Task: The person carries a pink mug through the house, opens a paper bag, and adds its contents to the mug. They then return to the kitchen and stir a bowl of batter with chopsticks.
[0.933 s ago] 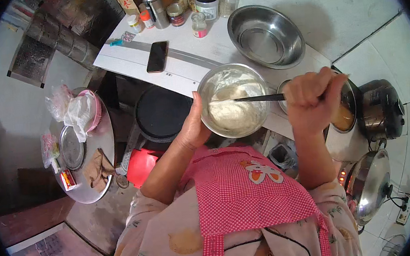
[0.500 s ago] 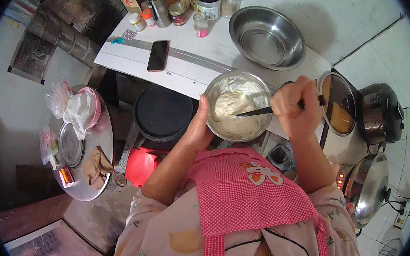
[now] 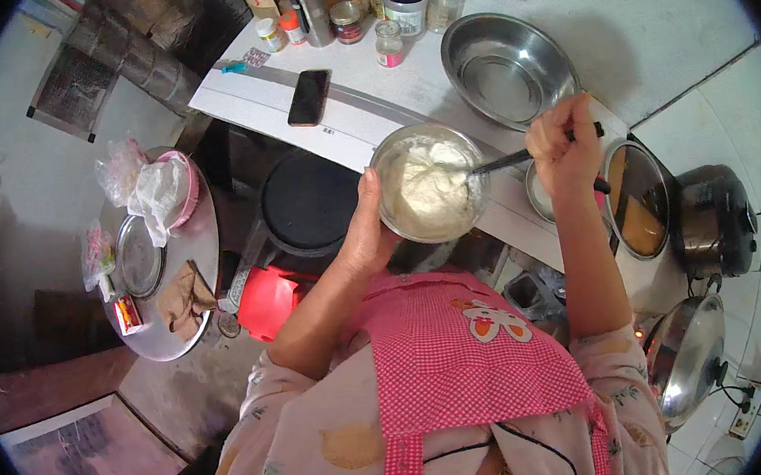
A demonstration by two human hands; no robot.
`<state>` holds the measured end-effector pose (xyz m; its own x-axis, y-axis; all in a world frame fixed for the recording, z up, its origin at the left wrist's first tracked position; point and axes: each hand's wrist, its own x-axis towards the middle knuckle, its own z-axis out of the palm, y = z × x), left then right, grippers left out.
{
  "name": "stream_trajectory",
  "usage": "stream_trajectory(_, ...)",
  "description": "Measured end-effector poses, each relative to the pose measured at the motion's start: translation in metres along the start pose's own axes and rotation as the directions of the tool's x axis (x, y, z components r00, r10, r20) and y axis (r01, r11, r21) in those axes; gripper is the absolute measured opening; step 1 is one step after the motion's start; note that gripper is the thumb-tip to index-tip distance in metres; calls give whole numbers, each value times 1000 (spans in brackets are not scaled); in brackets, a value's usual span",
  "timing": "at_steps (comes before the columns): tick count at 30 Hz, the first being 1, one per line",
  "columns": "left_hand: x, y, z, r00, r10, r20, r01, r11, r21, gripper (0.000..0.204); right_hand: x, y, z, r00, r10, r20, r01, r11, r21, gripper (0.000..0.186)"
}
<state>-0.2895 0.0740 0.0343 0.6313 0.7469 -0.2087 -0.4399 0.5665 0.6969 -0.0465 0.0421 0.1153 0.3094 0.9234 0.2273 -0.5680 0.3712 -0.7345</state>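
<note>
White batter (image 3: 426,192) filled a steel bowl (image 3: 388,159) that the left hand (image 3: 363,230) cupped from below and beside, held in the air just off the edge of the counter (image 3: 653,19). The right hand (image 3: 562,147) was closed in a fist around a spoon (image 3: 506,161), its tip sunk in the batter; an empty metal basin (image 3: 508,69) and a phone (image 3: 308,97) lay on the counter beyond.

The spoon (image 3: 502,163) tip is buried in white batter (image 3: 426,192) (handle hidden inside the right hand (image 3: 564,148)).
</note>
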Motion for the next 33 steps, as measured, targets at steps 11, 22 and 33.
stream_trajectory(11, -4, 5, -1, 999, -9, -37, 10, 1000, 16, 75, 9, 22, -25, 986, 97, -138, -33, 915, 403, 40)
stream_trajectory(22, -4, 13, 7, 920, -82, -384, 126, 988, 89, 79, -15, 24, 3, 988, 85, -131, -82, 996, 29, 47)
stream_trajectory(33, -9, 15, 5, 1000, -21, -23, 22, 999, 23, 76, 5, -11, 39, 992, -126, 21, 122, 982, 147, 45)
